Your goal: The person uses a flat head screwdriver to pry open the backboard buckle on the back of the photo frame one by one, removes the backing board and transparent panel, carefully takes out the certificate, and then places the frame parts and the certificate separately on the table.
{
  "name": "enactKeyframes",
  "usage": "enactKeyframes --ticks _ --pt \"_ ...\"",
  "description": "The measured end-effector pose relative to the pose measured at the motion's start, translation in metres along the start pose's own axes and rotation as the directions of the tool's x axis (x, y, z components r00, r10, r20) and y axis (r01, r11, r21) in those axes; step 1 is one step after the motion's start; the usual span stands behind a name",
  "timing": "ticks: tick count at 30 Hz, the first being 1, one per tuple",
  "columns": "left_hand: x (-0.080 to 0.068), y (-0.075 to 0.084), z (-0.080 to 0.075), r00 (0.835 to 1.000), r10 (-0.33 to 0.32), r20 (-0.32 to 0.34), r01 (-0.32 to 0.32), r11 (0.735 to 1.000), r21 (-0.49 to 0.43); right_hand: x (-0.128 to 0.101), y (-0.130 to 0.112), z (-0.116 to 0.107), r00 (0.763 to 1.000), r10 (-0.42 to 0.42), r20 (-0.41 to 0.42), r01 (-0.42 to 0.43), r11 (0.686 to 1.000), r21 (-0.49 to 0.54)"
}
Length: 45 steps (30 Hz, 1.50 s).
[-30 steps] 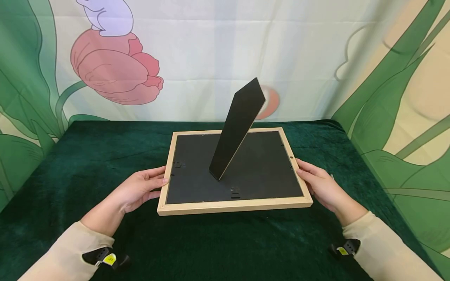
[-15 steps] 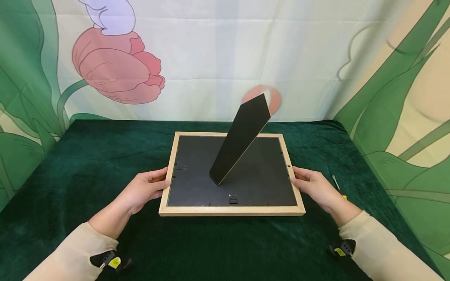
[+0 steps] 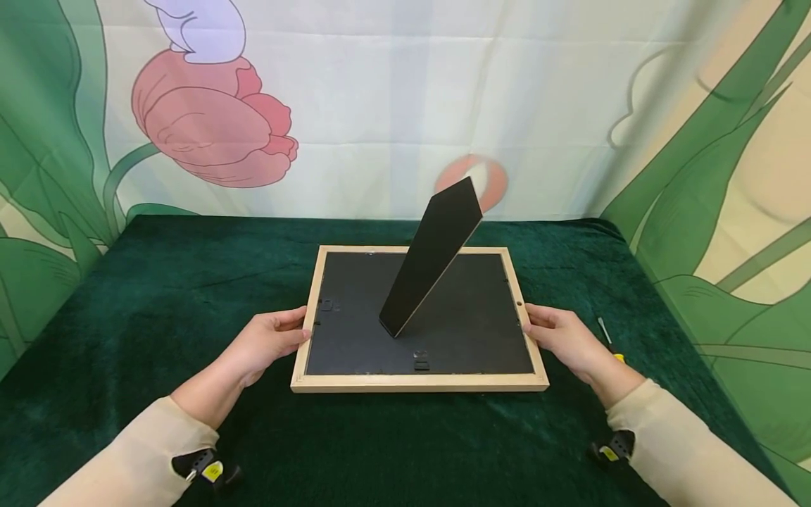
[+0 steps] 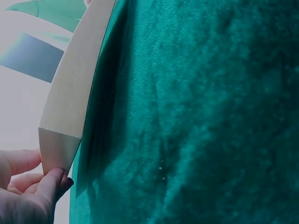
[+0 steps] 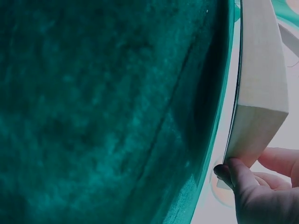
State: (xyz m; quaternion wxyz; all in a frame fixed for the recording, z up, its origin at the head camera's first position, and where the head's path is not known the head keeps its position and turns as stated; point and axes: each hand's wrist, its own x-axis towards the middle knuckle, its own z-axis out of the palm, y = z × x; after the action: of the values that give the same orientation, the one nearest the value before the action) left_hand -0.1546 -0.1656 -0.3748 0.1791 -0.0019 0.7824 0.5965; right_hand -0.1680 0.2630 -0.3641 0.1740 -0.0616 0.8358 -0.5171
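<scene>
Two hands hold a picture frame [image 3: 418, 382] by its short sides: the left hand [image 3: 266, 341] has its thumb on the left rail and its fingers curled against the outer edge, and the right hand [image 3: 560, 336] grips the right rail the same way. Both wrist views show fingertips tucked at the frame's pale lower corners, the wood smooth and square-cut. It lies face down, near the middle of the table, flat or nearly so on a dark green cloth [image 3: 158, 303] with a soft, velvety nap. Its back is a matte black board [image 3: 469, 324] with small black clips along the edges, and a black easel leg [image 3: 434, 253] with a pale cut edge stands up at a slant from the centre, tapering to a point. Just beyond the right hand, a small screwdriver [image 3: 605, 331] lies on the cloth. Cream sleeves [image 3: 678, 451] cover both forearms. Behind the table hangs a fabric backdrop [image 3: 380, 105] printed with a pink tulip and broad green leaves.
</scene>
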Motion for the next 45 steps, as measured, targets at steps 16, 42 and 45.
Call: enactKeyframes --ticks 16,42,45 --pt "0.006 -0.009 0.003 1.000 -0.024 -0.020 0.025 1.000 0.012 0.004 0.005 0.005 0.999 0.034 0.023 -0.034 0.999 -0.027" --pt "0.009 -0.015 0.001 1.000 -0.022 -0.014 0.023 0.999 0.032 0.006 0.009 0.011 0.996 0.083 0.029 -0.082 0.995 -0.054" --pt "0.009 -0.016 0.001 1.000 -0.018 -0.013 0.019 0.999 0.029 0.006 0.009 0.011 0.996 0.085 0.030 -0.083 0.995 -0.055"
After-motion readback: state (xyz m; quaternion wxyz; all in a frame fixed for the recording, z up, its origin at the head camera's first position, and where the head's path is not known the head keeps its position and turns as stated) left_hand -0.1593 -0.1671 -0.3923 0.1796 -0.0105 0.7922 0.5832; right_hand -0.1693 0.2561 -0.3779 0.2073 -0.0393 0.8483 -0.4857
